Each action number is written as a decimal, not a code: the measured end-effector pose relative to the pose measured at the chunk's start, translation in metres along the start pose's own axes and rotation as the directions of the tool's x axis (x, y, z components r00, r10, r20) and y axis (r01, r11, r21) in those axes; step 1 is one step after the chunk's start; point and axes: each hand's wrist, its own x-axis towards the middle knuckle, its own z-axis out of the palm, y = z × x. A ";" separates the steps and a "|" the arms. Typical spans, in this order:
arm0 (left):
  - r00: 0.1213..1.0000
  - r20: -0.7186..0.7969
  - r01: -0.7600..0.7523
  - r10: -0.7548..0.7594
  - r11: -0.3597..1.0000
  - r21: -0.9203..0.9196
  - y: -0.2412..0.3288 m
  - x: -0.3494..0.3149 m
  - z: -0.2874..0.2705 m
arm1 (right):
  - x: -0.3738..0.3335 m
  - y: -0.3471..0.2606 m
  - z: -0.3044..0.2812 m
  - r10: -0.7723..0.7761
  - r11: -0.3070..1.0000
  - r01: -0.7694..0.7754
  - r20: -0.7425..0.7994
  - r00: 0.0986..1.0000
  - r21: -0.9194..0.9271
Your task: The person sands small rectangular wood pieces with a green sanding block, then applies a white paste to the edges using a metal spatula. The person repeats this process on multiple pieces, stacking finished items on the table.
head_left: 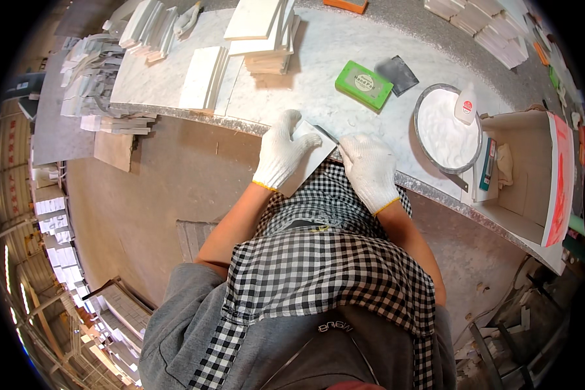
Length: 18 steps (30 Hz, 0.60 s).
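My left hand (279,153), in a white knit glove, grips a flat white tile (299,174) that is tilted against the near edge of the worktop. Its thumb lies across the tile's face. My right hand (370,168), gloved the same way, is closed with its fingertips at the tile's upper right corner. A thin dark strip, like a narrow blade (327,134), runs from those fingertips along the tile's top edge. Most of that tool is hidden by the fingers. To the right stands a round bowl of white powder or paste (445,133), with a white squeeze bottle (465,106) in it.
A green hand pad (364,86) and a dark grey square sheet (397,75) lie beyond my hands. White tiles stand stacked (204,79) at the far left of the marble worktop (305,84). At the right, an open cardboard box (520,175) holds a teal packet (488,164).
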 end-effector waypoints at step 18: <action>0.937 0.179 0.272 -0.299 0.308 -0.912 -0.011 0.010 -0.008 | -0.015 -0.013 -0.024 0.441 0.712 -0.458 0.170 0.881 0.532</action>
